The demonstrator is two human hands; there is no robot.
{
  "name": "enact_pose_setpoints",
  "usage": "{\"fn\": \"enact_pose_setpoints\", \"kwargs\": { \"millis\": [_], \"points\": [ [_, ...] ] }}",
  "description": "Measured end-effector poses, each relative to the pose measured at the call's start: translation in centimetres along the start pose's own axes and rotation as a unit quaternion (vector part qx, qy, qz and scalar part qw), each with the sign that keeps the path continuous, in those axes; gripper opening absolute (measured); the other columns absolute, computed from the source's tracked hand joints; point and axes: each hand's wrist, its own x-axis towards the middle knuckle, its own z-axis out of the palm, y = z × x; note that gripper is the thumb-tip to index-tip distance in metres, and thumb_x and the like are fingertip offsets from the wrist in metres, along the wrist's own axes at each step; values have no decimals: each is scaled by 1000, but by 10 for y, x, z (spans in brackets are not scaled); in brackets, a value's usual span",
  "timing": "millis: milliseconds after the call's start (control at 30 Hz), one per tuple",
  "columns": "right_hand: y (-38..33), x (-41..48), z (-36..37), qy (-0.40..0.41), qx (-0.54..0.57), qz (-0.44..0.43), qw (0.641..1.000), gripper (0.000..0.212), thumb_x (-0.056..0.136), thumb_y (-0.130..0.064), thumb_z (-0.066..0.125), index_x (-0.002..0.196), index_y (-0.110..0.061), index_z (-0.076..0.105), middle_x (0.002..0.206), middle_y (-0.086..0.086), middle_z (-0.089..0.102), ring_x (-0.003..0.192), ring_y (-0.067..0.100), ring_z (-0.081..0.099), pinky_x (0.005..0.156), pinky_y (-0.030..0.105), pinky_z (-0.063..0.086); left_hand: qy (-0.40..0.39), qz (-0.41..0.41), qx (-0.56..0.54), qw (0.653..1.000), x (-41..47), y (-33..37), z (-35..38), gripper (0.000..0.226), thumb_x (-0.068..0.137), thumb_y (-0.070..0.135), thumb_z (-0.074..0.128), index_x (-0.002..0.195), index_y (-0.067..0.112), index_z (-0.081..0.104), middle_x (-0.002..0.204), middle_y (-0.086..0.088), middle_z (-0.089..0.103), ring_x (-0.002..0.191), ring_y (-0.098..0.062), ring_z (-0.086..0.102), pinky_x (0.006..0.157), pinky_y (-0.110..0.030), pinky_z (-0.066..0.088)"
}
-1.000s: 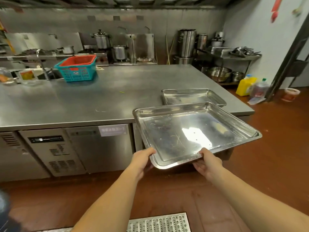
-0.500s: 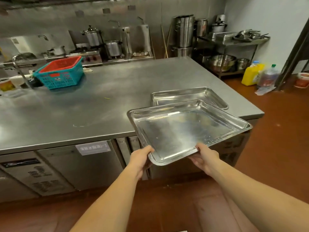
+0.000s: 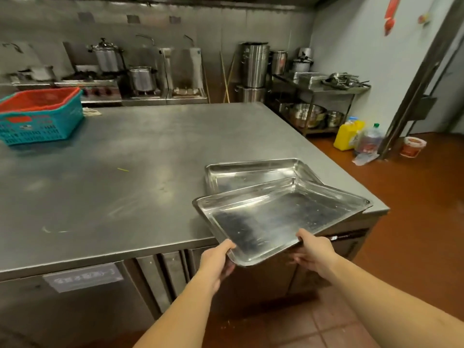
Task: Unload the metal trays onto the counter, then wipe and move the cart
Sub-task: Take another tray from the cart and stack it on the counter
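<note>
Hidden: most of your fingers are tucked under the held tray [image 3: 281,217]; on its rim you see only your thumbs.
Cut off: the teal basket [image 3: 42,121] runs out of the left edge of view.
Hard to make out: the label [image 3: 82,276] on the counter front is too blurred to read.
Left hand [image 3: 217,262]: you grip the tray's near left corner, thumb on the rim, fingers beneath.
Right hand [image 3: 315,254]: you grip the near edge further right, thumb on top, fingers curled under.
Held tray: it reaches away from both hands, over the near right corner of the counter [image 3: 125,184].
Second tray [image 3: 251,172]: it lies flat on the counter just behind, its near side covered by the held tray; you cannot tell whether the two touch.
</note>
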Motion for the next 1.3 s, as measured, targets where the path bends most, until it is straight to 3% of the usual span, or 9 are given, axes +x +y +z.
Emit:
{"fn": "enact_pose_setpoints", "kwargs": {
  "millis": [200, 400, 500, 667, 767, 900, 1033, 1167, 1300],
  "points": [
    [-8, 49, 24, -11, -8, 16, 1000, 14, 89, -19, 51, 89, -5, 53, 90, 18, 66, 74, 28, 72, 52, 26, 51, 9, -8, 37, 999, 46, 24, 5, 5, 81, 15, 65, 80, 10, 63, 55, 2, 57, 59, -14, 52, 57, -25, 50],
    [-21, 99, 31, 9, -52, 13, 999, 20, 91, -23, 46, 83, -4, 51, 70, 11, 56, 63, 25, 65, 57, 32, 51, 36, 50, 183, 981, 87, 30, 26, 23, 82, 24, 63, 64, 14, 52, 51, 4, 50, 52, -15, 47, 59, -26, 41],
    [-35, 126, 31, 11, -79, 4, 997, 25, 95, -26, 43, 88, -4, 52, 73, 10, 57, 64, 23, 63, 61, 33, 52, 73, 77, 251, 962, 106, 34, 44, 30, 83, 30, 59, 60, 15, 49, 54, 2, 50, 54, -17, 47, 56, -29, 35],
    [-49, 168, 25, -21, -96, 16, 995, 30, 93, -32, 41, 96, -6, 55, 88, 17, 70, 76, 28, 69, 68, 35, 54, 104, 74, 354, 926, 135, 40, 69, 34, 88, 37, 49, 69, 10, 57, 78, -8, 66, 80, -24, 61, 78, -36, 46],
    [-61, 188, 21, -37, -115, 5, 993, 29, 93, -30, 41, 89, -6, 55, 84, 17, 71, 68, 28, 67, 71, 35, 54, 123, 73, 391, 909, 148, 46, 86, 36, 94, 38, 46, 69, 12, 50, 80, -6, 59, 84, -25, 57, 74, -33, 40],
    [-70, 213, 16, -58, -118, 33, 991, 31, 97, -32, 38, 89, -6, 53, 85, 18, 70, 68, 28, 64, 63, 32, 53, 129, 69, 409, 901, 162, 50, 101, 42, 92, 43, 50, 68, 9, 52, 74, -9, 62, 79, -32, 64, 77, -38, 53],
    [-73, 231, 20, -74, -123, 36, 989, 33, 98, -35, 37, 92, -7, 53, 85, 18, 70, 70, 27, 64, 76, 40, 55, 135, 63, 418, 896, 168, 54, 109, 39, 97, 43, 44, 77, 10, 49, 76, -5, 58, 60, -18, 63, 59, -30, 50],
    [-78, 240, 25, -76, -146, 32, 986, 38, 96, -34, 41, 88, -1, 58, 81, 17, 71, 67, 26, 64, 78, 39, 54, 96, 21, 357, 929, 179, 60, 108, 30, 99, 42, 39, 95, 14, 49, 93, -16, 67, 55, -23, 71, 45, -25, 49],
    [-71, 227, 34, -84, -130, 54, 986, 46, 97, -34, 40, 85, 3, 64, 78, 16, 71, 68, 26, 64, 66, 32, 51, 100, 51, 395, 912, 185, 73, 92, 36, 98, 34, 46, 78, 4, 47, 59, -10, 60, 43, -19, 63, 44, -26, 46]
  ]
}}
